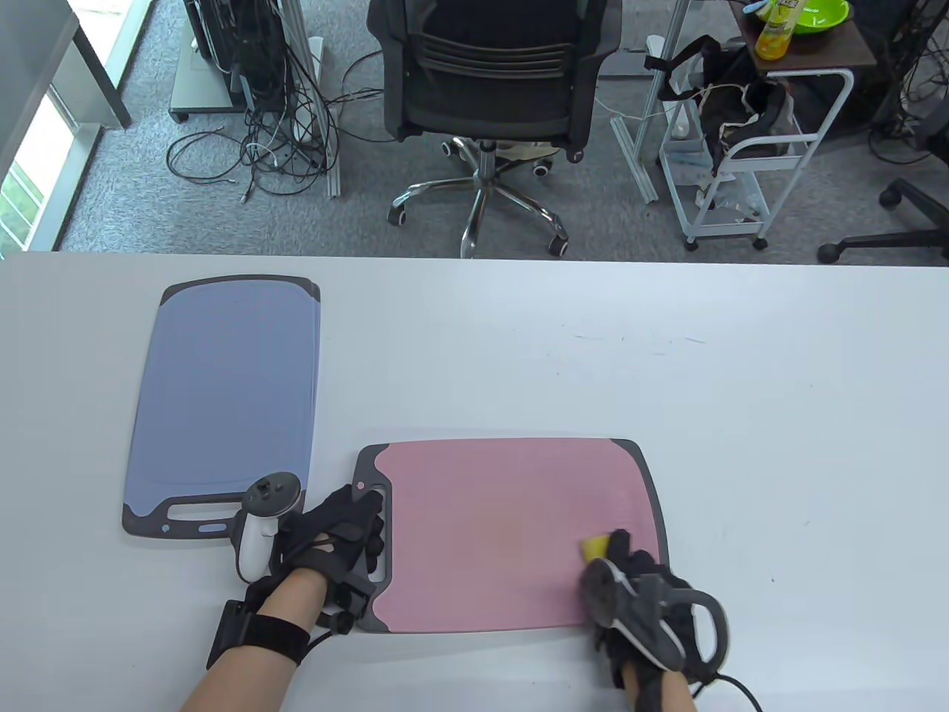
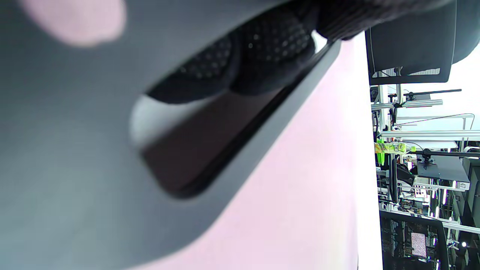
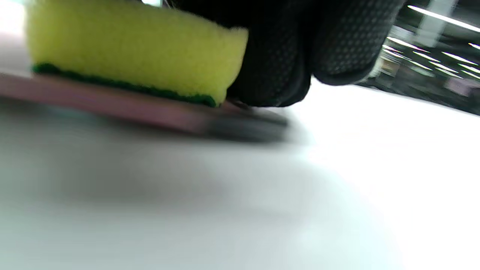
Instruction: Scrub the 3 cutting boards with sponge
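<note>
Yellow sponge [image 1: 593, 547] flat on pink board [image 1: 489, 534].

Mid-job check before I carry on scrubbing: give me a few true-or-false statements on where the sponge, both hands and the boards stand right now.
1. The sponge lies green side down on the pink cutting board. True.
2. The left hand holds the sponge. False: the left hand rests on the pink board's dark handle end; the right hand holds the sponge.
3. The sponge is at the pink board's handle end. False: it is near the corner at the opposite end, on the person's right.
4. The blue cutting board lies apart from the pink one, untouched by either hand. True.
5. Three separate boards are plainly visible on the table. False: only a blue and a pink one show clearly.
</note>
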Available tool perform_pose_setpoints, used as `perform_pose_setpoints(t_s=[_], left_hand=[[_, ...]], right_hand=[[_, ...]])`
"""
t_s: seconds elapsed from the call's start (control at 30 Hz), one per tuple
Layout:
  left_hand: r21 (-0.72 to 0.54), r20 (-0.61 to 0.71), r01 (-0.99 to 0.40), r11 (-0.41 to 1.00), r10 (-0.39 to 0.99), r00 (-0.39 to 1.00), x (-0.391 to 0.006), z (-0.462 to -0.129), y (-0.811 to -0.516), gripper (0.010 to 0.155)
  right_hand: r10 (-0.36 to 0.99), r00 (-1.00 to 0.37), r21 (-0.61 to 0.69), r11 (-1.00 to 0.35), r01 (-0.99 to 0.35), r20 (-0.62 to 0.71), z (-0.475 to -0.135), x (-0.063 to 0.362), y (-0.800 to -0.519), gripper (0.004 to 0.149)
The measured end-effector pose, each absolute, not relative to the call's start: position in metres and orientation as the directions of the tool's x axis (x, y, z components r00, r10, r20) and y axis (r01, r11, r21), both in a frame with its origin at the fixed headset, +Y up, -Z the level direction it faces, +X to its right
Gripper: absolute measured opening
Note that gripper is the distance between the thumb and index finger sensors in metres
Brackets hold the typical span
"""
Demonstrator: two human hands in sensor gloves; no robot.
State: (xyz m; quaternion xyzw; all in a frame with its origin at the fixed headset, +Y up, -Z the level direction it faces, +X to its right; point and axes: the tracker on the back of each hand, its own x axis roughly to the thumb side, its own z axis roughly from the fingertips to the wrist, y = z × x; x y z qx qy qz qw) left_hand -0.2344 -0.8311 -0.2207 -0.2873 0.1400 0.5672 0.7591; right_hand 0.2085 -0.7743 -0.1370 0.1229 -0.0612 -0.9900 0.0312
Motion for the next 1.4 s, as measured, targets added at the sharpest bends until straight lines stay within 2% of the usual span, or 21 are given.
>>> perform_pose_setpoints(t_s=[0.1, 0.17, 0.2, 0.23, 0.3, 0.33, 0.47, 0.57, 0.63, 0.7, 0.83, 0.93, 1.0, 1.07, 1.1, 1.17, 1.2, 1.23, 1.3, 1.37, 1.4], left_hand=[[-0.272, -0.536, -0.940, 0.206, 0.779, 0.326, -0.234, -0.221, -0.831, 0.051], [-0.273, -0.536, -0.940, 0.204, 0.779, 0.324, -0.235, -0.221, -0.831, 0.051], [-0.275, -0.538, -0.941, 0.198, 0.780, 0.321, -0.235, -0.221, -0.831, 0.051], [-0.274, -0.538, -0.941, 0.199, 0.779, 0.321, -0.235, -0.221, -0.831, 0.051], [-0.273, -0.536, -0.939, 0.208, 0.778, 0.328, -0.235, -0.221, -0.831, 0.051], [-0.274, -0.536, -0.939, 0.208, 0.778, 0.329, -0.235, -0.221, -0.831, 0.051], [-0.270, -0.531, -0.938, 0.217, 0.779, 0.333, -0.235, -0.221, -0.831, 0.051], [-0.282, -0.535, -0.941, 0.189, 0.783, 0.318, -0.236, -0.221, -0.832, 0.051], [-0.284, -0.538, -0.942, 0.181, 0.783, 0.313, -0.236, -0.222, -0.833, 0.052], [-0.282, -0.540, -0.942, 0.183, 0.781, 0.313, -0.235, -0.221, -0.832, 0.052], [-0.282, -0.538, -0.941, 0.186, 0.781, 0.316, -0.235, -0.221, -0.832, 0.051], [-0.281, -0.538, -0.941, 0.191, 0.780, 0.319, -0.235, -0.221, -0.832, 0.051], [-0.278, -0.535, -0.939, 0.201, 0.780, 0.325, -0.235, -0.221, -0.833, 0.052], [-0.276, -0.533, -0.938, 0.209, 0.779, 0.330, -0.235, -0.221, -0.833, 0.052], [-0.276, -0.533, -0.938, 0.209, 0.779, 0.330, -0.235, -0.222, -0.833, 0.052], [-0.277, -0.535, -0.939, 0.203, 0.779, 0.326, -0.235, -0.222, -0.832, 0.052], [-0.277, -0.535, -0.939, 0.203, 0.779, 0.327, -0.235, -0.221, -0.832, 0.051], [-0.276, -0.534, -0.939, 0.207, 0.779, 0.329, -0.235, -0.221, -0.832, 0.052], [-0.276, -0.535, -0.939, 0.205, 0.779, 0.328, -0.235, -0.221, -0.832, 0.052], [-0.279, -0.536, -0.939, 0.199, 0.779, 0.324, -0.235, -0.221, -0.832, 0.052], [-0.280, -0.536, -0.939, 0.198, 0.779, 0.324, -0.235, -0.221, -0.832, 0.052]], right_hand=[[0.094, -0.926, 0.129, -0.980, -0.150, -0.367, -0.133, 0.231, -0.778, 0.069], [0.049, -0.947, 0.090, -0.993, -0.082, -0.319, -0.137, 0.215, -0.776, 0.070], [-0.061, -0.967, 0.082, -0.996, 0.042, -0.248, -0.141, 0.198, -0.773, 0.070], [-0.060, -0.992, 0.098, -0.994, 0.049, -0.112, -0.144, 0.182, -0.772, 0.070], [0.025, -0.999, 0.057, -0.998, -0.023, 0.028, -0.147, 0.132, -0.769, 0.070], [0.066, -0.986, 0.065, -0.996, -0.057, 0.154, -0.148, 0.097, -0.766, 0.070], [-0.041, -0.873, 0.030, -0.998, 0.063, 0.486, -0.134, -0.011, -0.758, 0.071], [-0.014, -0.807, 0.000, -1.000, 0.017, 0.591, -0.121, -0.058, -0.757, 0.070], [-0.092, -0.807, -0.032, -0.995, 0.091, 0.583, -0.120, -0.053, -0.757, 0.071], [-0.091, -0.846, -0.032, -0.996, 0.087, 0.526, -0.124, -0.028, -0.758, 0.069], [-0.159, -0.959, 0.039, -0.984, 0.173, 0.235, -0.136, 0.079, -0.765, 0.069], [-0.100, -0.985, 0.115, -0.990, 0.085, -0.137, -0.132, 0.183, -0.772, 0.069], [-0.031, -0.949, 0.154, -0.988, -0.019, -0.313, -0.127, 0.227, -0.775, 0.069], [0.115, -0.916, 0.134, -0.975, -0.178, -0.384, -0.125, 0.233, -0.778, 0.070], [0.114, -0.922, 0.109, -0.980, -0.165, -0.371, -0.127, 0.228, -0.778, 0.071], [-0.108, -0.969, 0.095, -0.992, 0.089, -0.221, -0.135, 0.193, -0.773, 0.071], [-0.155, -0.978, 0.098, -0.985, 0.142, -0.137, -0.137, 0.179, -0.771, 0.071], [-0.075, -0.996, 0.102, -0.992, 0.081, 0.054, -0.141, 0.144, -0.770, 0.071], [-0.006, -0.975, 0.046, -0.999, 0.017, 0.224, -0.138, 0.085, -0.766, 0.071], [-0.023, -0.908, 0.026, -0.999, 0.037, 0.419, -0.129, 0.019, -0.763, 0.071], [-0.034, -0.889, 0.018, -0.999, 0.047, 0.456, -0.127, 0.006, -0.761, 0.072]])
